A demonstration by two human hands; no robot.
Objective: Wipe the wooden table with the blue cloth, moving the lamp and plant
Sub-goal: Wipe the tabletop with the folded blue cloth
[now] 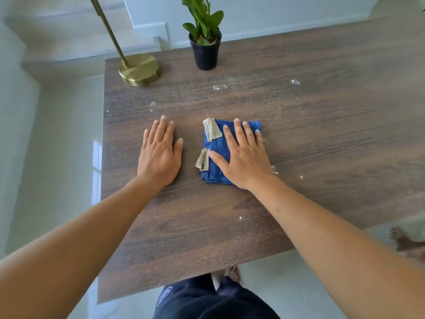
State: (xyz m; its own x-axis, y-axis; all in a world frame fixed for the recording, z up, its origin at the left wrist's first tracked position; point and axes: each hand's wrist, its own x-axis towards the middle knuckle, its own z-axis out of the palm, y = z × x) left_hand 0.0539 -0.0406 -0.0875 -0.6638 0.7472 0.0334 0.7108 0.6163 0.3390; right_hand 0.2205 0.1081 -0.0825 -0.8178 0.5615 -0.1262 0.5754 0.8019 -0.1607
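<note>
A folded blue cloth (217, 149) with two beige tags lies near the middle of the wooden table (310, 134). My right hand (242, 155) presses flat on the cloth, fingers straight and spread. My left hand (159, 153) rests flat on the bare wood just left of the cloth, apart from it. A brass lamp with a round base (139, 69) stands at the far left corner, its thin stem leaning up and left. A green plant in a black pot (205, 50) stands at the far edge, right of the lamp. White dust specks dot the wood.
The table's left edge runs close beside my left hand, with pale glossy floor below. A white wall and step lie behind the table. My legs and bare foot (233, 273) show under the near edge; another bare foot (401, 240) is at the right.
</note>
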